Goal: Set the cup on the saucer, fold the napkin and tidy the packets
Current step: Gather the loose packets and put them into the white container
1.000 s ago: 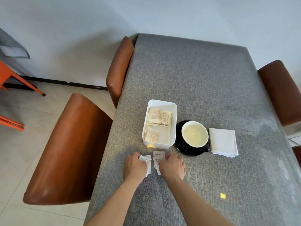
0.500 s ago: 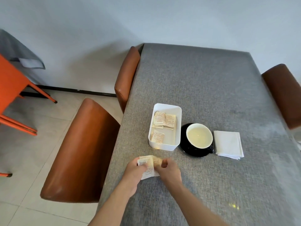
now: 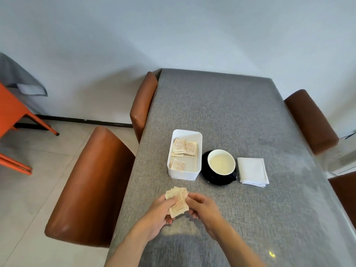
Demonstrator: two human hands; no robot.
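Head view: grey-clothed table (image 3: 231, 112), brown chairs (image 3: 86, 189).

A grey cloth-covered counter (image 3: 221, 105) carries a white rectangular tray (image 3: 198, 151) near its left edge, a black saucer (image 3: 207, 175) touching or just beside the tray's right side, and a folded white napkin (image 3: 252, 171) just right of the saucer.

We see soft, even daylight — bright, without hard shadows; a small yellow glint (image 3: 271, 253) sits near the bottom right; the forearms (image 3: 227, 241) blur at the lower edge — the wide lens bows the table (image 3: 221, 112) outward.
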